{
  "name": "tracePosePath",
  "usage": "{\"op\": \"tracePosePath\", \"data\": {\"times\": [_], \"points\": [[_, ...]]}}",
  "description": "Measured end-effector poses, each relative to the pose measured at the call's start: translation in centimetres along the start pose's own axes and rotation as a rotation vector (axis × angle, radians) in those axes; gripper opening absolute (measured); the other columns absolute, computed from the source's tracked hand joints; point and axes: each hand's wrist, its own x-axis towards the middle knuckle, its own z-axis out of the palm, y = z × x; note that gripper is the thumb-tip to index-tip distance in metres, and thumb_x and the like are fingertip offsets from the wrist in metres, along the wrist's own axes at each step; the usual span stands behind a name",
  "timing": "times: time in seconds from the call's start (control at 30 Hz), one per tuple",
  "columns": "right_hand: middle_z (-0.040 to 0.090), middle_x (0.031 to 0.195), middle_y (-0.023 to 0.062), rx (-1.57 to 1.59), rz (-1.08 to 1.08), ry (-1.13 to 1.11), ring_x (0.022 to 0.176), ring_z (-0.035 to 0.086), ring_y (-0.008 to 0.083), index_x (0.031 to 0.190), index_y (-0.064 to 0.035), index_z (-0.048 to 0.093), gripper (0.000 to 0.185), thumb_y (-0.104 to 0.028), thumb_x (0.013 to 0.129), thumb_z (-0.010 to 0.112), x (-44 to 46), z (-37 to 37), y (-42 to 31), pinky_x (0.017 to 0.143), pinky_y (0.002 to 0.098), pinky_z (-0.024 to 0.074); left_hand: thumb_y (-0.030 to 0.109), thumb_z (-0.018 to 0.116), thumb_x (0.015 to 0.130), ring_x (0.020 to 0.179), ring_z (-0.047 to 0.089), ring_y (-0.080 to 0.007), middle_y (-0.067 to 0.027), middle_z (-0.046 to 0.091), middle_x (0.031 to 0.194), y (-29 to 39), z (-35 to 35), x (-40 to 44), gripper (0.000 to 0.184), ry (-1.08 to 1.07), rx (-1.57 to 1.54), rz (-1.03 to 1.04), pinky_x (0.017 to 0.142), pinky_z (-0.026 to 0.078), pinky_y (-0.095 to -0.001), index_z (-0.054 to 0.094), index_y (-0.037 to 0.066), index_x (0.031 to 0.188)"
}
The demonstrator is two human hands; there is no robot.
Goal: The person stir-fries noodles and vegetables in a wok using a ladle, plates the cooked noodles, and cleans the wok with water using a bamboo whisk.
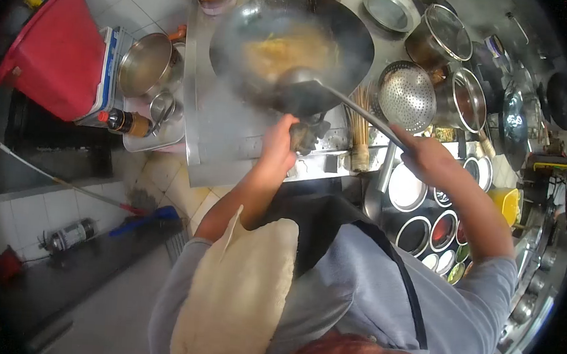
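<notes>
My right hand [430, 160] is closed round the long handle of a steel ladle [298, 79]. The ladle's bowl is over the near part of a big black wok [230, 48], where steam blurs a yellowish-brown food [289, 52] in liquid. At the wok's near rim, my left hand [278, 144] is closed on a dark, crumpled cloth [307, 138] at the near loop handle. Part of that grip is hidden. A pale towel [239, 292] hangs over my left shoulder.
A bamboo brush [360, 139] and a perforated strainer [407, 97] lie right of the wok. Seasoning bowls [414, 235] stand at my right. At left are a steel pot [145, 65], a sauce bottle [126, 122] and a red bin [62, 50].
</notes>
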Motion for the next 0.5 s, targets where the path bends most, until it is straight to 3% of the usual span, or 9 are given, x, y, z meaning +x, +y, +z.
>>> {"op": "tracePosePath", "data": {"times": [0.1,0.17,0.2,0.3,0.37,0.43,0.5], "points": [[0.068,0.096,0.0243,-0.028,0.047,0.057,0.087,0.069,0.0420,0.159,-0.0210,0.028,0.071,-0.012,0.093,0.053,5.2,4.1,-0.3,0.079,0.0526,0.0538,0.027,0.058,0.093,0.081,0.072,-0.0252,-0.0110,0.072,0.092,-0.7,-0.3,-0.3,0.026,-0.082,0.009,-0.020,0.075,0.058,-0.0401,0.065,0.003,0.102],[0.068,0.101,0.0229,-0.170,0.039,0.301,0.085,0.069,0.0416,0.160,-0.0218,0.026,0.071,-0.014,0.094,0.054,8.2,7.9,0.4,0.077,0.0524,0.0554,0.026,0.059,0.094,0.086,0.073,-0.0249,-0.0115,0.073,0.095,-2.3,-2.5,-4.8,0.028,0.122,0.179,-0.057,0.077,0.058,-0.0389,0.065,0.001,0.105],[0.067,0.104,0.0224,-0.132,0.073,0.307,0.085,0.070,0.0416,0.160,-0.0224,0.026,0.071,-0.015,0.095,0.053,7.6,8.2,-0.4,0.076,0.0525,0.0559,0.026,0.060,0.093,0.087,0.073,-0.0251,-0.0117,0.073,0.096,-3.1,-5.5,-6.2,0.029,-0.025,0.747,0.424,0.077,0.058,-0.0387,0.066,0.001,0.106],[0.068,0.104,0.0222,0.013,0.066,0.335,0.086,0.069,0.0434,0.158,-0.0218,0.028,0.068,-0.015,0.096,0.055,4.1,9.5,-0.8,0.077,0.0536,0.0551,0.028,0.065,0.091,0.086,0.073,-0.0269,-0.0120,0.073,0.096,-3.9,-5.4,-7.8,0.030,-0.084,0.922,0.562,0.077,0.059,-0.0390,0.067,0.002,0.106],[0.069,0.107,0.0239,0.265,0.054,0.333,0.092,0.068,0.0465,0.157,-0.0208,0.030,0.068,-0.016,0.095,0.058,1.9,8.7,-0.8,0.080,0.0540,0.0538,0.014,0.064,0.088,0.070,0.070,-0.0245,-0.0113,0.070,0.089,-0.7,-1.4,-4.4,0.016,0.181,0.062,-0.110,0.059,0.056,-0.0387,0.067,0.000,0.094],[0.069,0.112,0.0262,0.395,0.089,0.322,0.099,0.067,0.0482,0.156,-0.0205,0.033,0.069,-0.017,0.094,0.062,1.6,8.0,-0.9,0.083,0.0508,0.0539,0.014,0.064,0.088,0.067,0.070,-0.0257,-0.0118,0.069,0.086,0.5,-1.0,0.2,0.017,0.017,0.055,-0.085,0.057,0.058,-0.0407,0.066,-0.002,0.094],[0.071,0.100,0.0215,0.550,0.139,0.336,0.076,0.069,0.0288,0.157,-0.0145,0.036,0.070,-0.014,0.092,0.063,2.3,7.2,-1.2,0.074,0.0417,0.0540,0.014,0.064,0.088,0.067,0.070,-0.0260,-0.0121,0.069,0.086,2.0,0.7,2.5,0.018,-0.003,0.033,-0.058,0.057,0.058,-0.0424,0.065,-0.002,0.094]]}}
